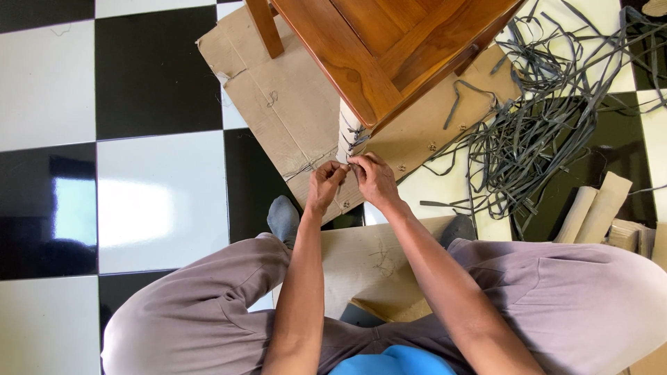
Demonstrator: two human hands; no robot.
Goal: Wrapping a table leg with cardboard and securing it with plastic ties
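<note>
Black-and-white floor tiles [160, 201] lay under flattened cardboard [285, 104] in the head view. A wrapped chair leg [347, 132] ran away from the person, just beyond both hands. Left hand [325, 184] and right hand [375, 177], equally near, pinched a thin strap [351, 164] at its near end with narrow fingers.

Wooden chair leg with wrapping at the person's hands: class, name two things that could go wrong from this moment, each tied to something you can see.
1. Both hands, left hand and right hand, pinch at the pale wrapping on the chair leg; a slipped grip might let it loosen.
2. The loose dark straps lie tangled on the floor beside the cardboard; they could snag a foot or knot up when pulled.
</note>
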